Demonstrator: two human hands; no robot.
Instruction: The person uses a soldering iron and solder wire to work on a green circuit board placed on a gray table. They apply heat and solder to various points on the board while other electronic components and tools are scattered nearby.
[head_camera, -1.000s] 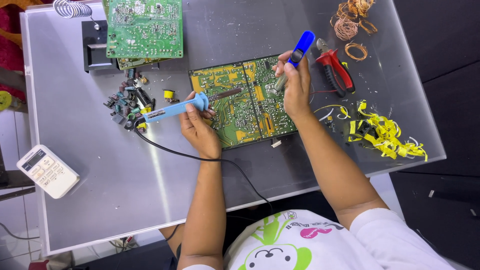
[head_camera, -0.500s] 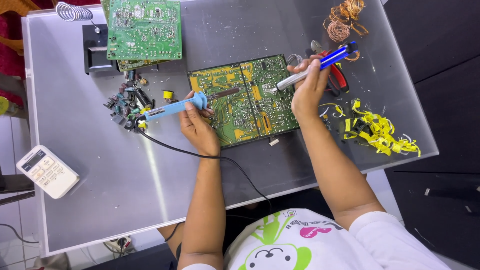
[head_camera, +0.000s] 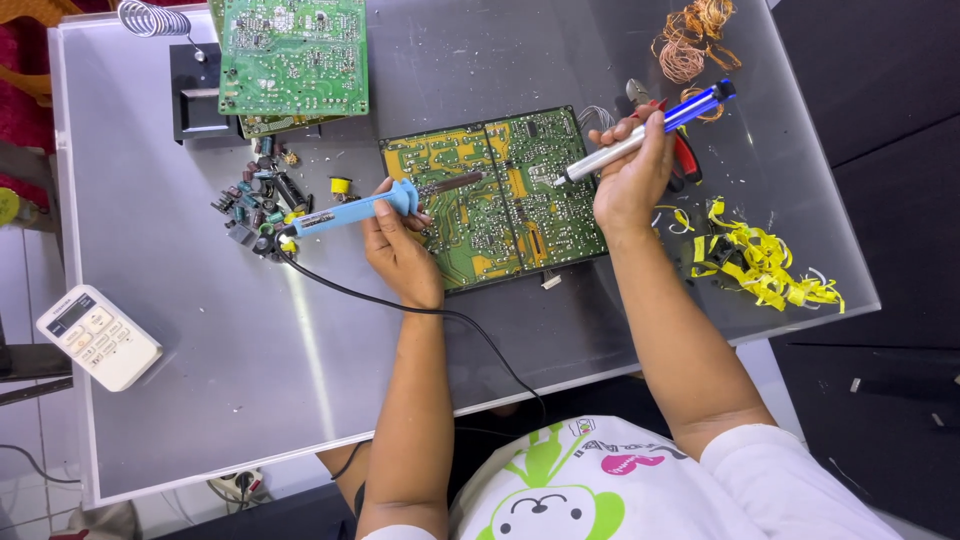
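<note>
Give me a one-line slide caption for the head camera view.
Left hand holds a blue soldering iron and right hand a desoldering pump over a green circuit board.

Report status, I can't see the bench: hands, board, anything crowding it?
Left hand grips blue soldering iron, tip on green circuit board. Right hand holds desoldering pump, nozzle on board. Loose components left, clear of board.
</note>
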